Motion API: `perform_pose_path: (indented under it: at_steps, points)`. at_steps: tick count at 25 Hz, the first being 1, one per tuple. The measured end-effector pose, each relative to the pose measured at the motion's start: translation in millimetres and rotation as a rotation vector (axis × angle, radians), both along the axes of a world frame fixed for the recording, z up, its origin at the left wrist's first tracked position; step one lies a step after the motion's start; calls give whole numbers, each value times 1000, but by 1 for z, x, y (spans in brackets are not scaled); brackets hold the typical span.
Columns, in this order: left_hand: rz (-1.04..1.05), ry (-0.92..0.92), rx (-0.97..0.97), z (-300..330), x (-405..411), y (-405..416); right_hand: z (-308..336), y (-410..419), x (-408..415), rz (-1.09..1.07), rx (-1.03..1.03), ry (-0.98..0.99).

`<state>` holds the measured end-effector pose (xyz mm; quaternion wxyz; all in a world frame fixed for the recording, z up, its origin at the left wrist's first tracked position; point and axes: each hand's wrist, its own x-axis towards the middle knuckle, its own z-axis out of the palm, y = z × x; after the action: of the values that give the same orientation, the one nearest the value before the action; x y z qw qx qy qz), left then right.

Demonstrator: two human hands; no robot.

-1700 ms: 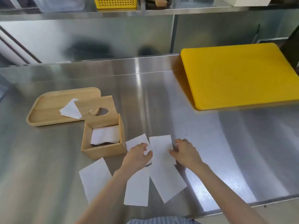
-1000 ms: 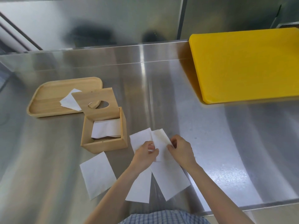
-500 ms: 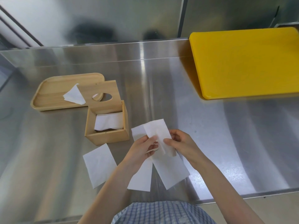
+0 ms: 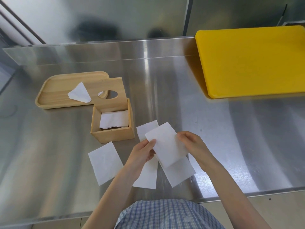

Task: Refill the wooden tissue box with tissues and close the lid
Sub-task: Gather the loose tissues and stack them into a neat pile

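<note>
Lifted now: tissue between both hands (folded); box open.

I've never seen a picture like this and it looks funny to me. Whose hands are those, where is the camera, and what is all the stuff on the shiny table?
There is no machine here. A person wears a camera on their head, so the one picture looks down at their own two arms. The left hand and right hand together hold up one white paper tissue.

Below it, three more white tissue sheets lie flat on the shiny steel table. The square wooden tissue box stands open, with folded tissue inside. Its wooden lid with an oval hole is tipped up at the back. Behind it lies a flat wooden tray with another tissue on it. The big yellow cutting board lies far right.
</note>
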<state>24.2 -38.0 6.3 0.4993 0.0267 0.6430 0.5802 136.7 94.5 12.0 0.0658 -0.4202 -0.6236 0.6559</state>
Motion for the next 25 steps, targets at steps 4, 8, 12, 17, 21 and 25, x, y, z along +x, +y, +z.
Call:
perform_pose_path:
  at_steps: [4,8,12,17,21,25]
  points:
    - [34,-18,-62,-4,-2,-6,-15,2,5,109,308,-257]
    - [37,-31,-104,-4,0,-10,-31,-9,8,276,494,-493]
    - [61,-29,-149,-5,2,-12,-34,-12,7,285,677,-597]
    - [84,-68,-178,-6,-1,-11,-36,-13,5,326,668,-559]
    - [107,-97,-176,-7,-2,-11,-34,-9,8,250,567,-437]
    - [142,-90,-174,-6,-2,-13,-21,2,12,191,390,-298]
